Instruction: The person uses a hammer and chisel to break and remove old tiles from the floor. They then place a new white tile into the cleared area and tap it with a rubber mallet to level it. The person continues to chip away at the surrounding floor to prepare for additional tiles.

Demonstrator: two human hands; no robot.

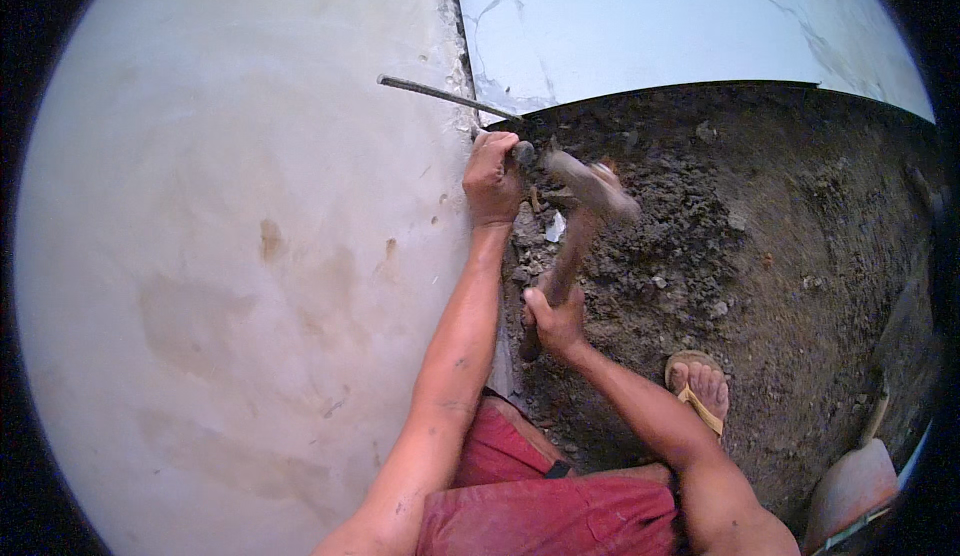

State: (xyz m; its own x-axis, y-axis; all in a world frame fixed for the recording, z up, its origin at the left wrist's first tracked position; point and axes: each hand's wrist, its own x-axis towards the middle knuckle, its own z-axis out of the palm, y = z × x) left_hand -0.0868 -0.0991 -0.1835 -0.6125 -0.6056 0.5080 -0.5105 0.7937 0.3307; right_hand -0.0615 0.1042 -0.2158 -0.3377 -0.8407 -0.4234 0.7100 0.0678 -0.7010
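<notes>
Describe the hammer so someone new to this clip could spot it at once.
Start at the rough dark mortar bed right of the pale wall. Near their border, the right hand grips a wooden handle rising to the blurred hammer head beside the left hand. Unlike the thin metal rod above, it is thick and motion-smeared.

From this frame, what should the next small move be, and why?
Probably draw the hammer back for another strike. Its blurred head sits at the chisel end that the left hand grips against the wall edge, while the right hand holds the handle low.
</notes>
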